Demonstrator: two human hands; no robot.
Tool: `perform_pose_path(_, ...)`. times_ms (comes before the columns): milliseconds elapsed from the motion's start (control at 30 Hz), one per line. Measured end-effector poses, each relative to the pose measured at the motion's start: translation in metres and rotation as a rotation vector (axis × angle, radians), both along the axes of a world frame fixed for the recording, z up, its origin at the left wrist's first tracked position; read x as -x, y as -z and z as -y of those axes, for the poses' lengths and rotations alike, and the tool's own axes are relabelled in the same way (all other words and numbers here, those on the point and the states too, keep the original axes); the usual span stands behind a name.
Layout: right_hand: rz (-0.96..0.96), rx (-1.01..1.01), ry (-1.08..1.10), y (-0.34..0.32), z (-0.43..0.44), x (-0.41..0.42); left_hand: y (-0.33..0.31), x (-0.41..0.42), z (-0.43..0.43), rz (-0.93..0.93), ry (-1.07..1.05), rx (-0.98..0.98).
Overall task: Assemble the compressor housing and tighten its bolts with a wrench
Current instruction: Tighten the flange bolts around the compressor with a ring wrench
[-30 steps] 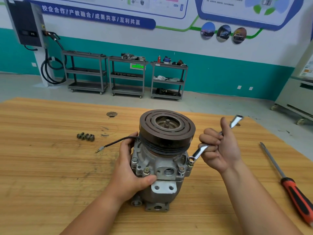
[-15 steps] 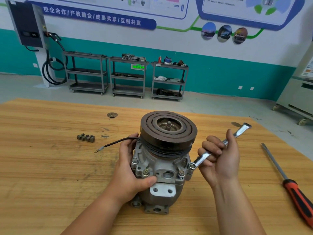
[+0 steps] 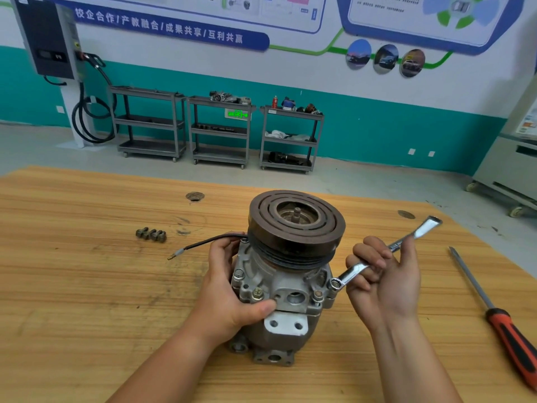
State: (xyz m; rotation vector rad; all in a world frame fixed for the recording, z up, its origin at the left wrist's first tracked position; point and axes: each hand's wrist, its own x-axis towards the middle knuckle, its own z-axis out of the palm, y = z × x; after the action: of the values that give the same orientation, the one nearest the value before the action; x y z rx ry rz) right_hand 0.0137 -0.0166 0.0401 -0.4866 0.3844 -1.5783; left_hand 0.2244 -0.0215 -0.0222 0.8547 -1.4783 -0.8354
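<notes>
A big wooden table (image 3: 87, 315) fills the workshop. The left hand (image 3: 229, 295) wraps round the compressor (image 3: 290, 274) standing in the middle. The right hand (image 3: 383, 283) grips a wrench (image 3: 357, 269), its ring end on a bolt (image 3: 335, 284). Loose bolts (image 3: 151, 234) lie left; a screwdriver (image 3: 499, 321) lies right.

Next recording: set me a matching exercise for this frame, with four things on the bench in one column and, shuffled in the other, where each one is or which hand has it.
Things
1. wrench
2. screwdriver
3. loose bolts
4. compressor

Places
A. standing on the table, held by the left hand
B. lying untouched near the table's right edge
C. gripped in the right hand
D. clustered on the table, left of the compressor

Pairs: 1-C, 2-B, 3-D, 4-A
</notes>
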Motion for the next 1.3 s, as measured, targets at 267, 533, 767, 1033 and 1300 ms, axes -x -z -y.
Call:
perform_pose_path(267,-0.029,0.046,0.454,0.007,-0.028,-0.019,-0.004,-0.001,-0.001,0.002,0.011,-0.062)
perform_pose_path(533,-0.097,0.141,0.646,0.02,-0.04,-0.031,-0.005,0.001,-0.001,-0.022,0.022,-0.077)
perform_pose_path(767,-0.282,0.204,0.22,0.002,-0.044,0.033,-0.002,0.005,-0.004,0.016,-0.021,-0.033)
perform_pose_path(1033,-0.003,0.365,-0.377,-0.024,-0.041,0.062,-0.002,0.013,-0.009,-0.017,-0.068,0.024)
perform_pose_path(1300,-0.049,0.276,-0.593,-0.02,-0.002,0.043,-0.002,0.009,-0.007,-0.022,-0.063,-0.011)
